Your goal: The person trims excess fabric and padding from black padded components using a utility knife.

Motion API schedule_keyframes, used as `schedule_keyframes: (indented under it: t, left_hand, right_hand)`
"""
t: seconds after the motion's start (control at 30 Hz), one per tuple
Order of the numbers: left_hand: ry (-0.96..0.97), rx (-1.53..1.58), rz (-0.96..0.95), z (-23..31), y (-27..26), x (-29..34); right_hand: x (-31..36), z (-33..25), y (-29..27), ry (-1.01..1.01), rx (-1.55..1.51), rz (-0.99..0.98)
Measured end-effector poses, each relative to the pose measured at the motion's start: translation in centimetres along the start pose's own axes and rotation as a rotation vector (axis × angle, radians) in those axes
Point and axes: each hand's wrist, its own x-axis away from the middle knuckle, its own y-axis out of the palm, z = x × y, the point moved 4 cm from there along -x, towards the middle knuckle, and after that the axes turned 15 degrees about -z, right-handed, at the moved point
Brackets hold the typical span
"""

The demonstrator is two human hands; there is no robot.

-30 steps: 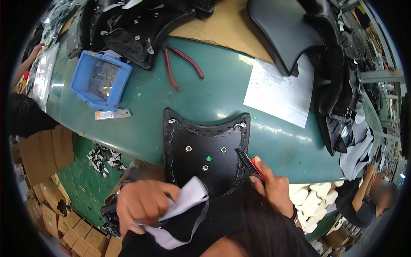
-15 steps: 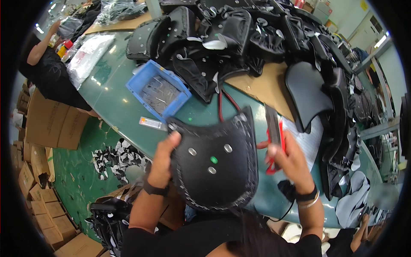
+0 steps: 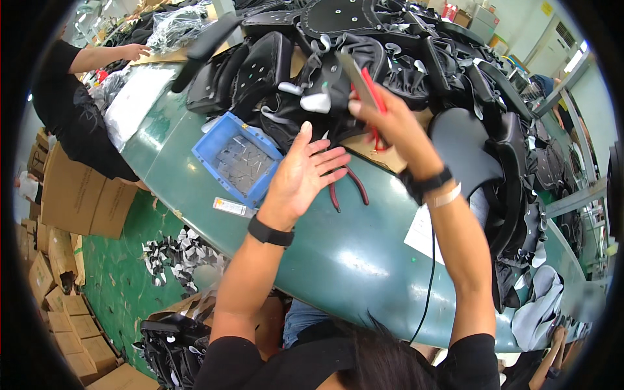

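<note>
My left hand (image 3: 307, 170) is raised over the table, palm up and fingers spread, with nothing in it. My right hand (image 3: 393, 120) is wrapped round a red-and-grey hand tool (image 3: 367, 91), held up in front of the black padded pieces (image 3: 270, 68); its exact kind is blurred. Below my hands lie the dark red handles of a pair of pliers (image 3: 333, 197); their head is hidden. Left of my left hand stands a blue bin (image 3: 209, 156) with thin metal bits in it. A black edge-on panel (image 3: 205, 47) shows at the upper left, slightly smeared.
Black padded pieces crowd the far and right sides of the green table (image 3: 351, 260). A small white box (image 3: 229, 207) sits by the bin, and a black cord (image 3: 429, 286) runs down the right. Another person's arm (image 3: 107, 57) reaches in at far left. Cartons (image 3: 84, 188) stand beyond.
The black studded panel has left my left hand, which is now spread. My right hand with the tool has moved up and away. A black edge-on panel now appears at the upper left.
</note>
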Motion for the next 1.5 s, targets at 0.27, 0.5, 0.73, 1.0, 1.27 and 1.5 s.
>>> schedule_keyframes:
  t: [0.27, 0.5, 0.73, 1.0, 1.27, 1.5]
  left_hand:
    - [-0.180, -0.312, -0.170, -6.1, 1.7, 6.0]
    - [-0.964, -1.470, -0.525, -8.5, 2.0, 9.2]
    - [0.468, -1.961, -0.868, -12.1, 9.2, 12.3]
    - [0.463, -1.739, -0.801, -14.7, 6.5, 12.4]
    - [0.285, -1.523, -0.834, -13.2, 6.8, 11.5]
    - [-0.355, -1.474, -1.048, -12.8, 8.7, 9.9]
  right_hand:
    - [24.3, -0.3, 6.5, 0.175, 0.094, -0.107]
    - [32.5, 5.3, 4.7, 0.638, -0.189, 0.351]
    - [33.5, 4.9, 5.7, 0.531, 0.122, 0.223]
    - [29.0, 1.1, 5.0, 0.480, 0.681, -0.198]
    - [34.0, 0.0, 5.8, 0.660, 0.659, -0.458]
    - [35.6, -0.3, 5.6, 0.637, 0.690, -0.309]
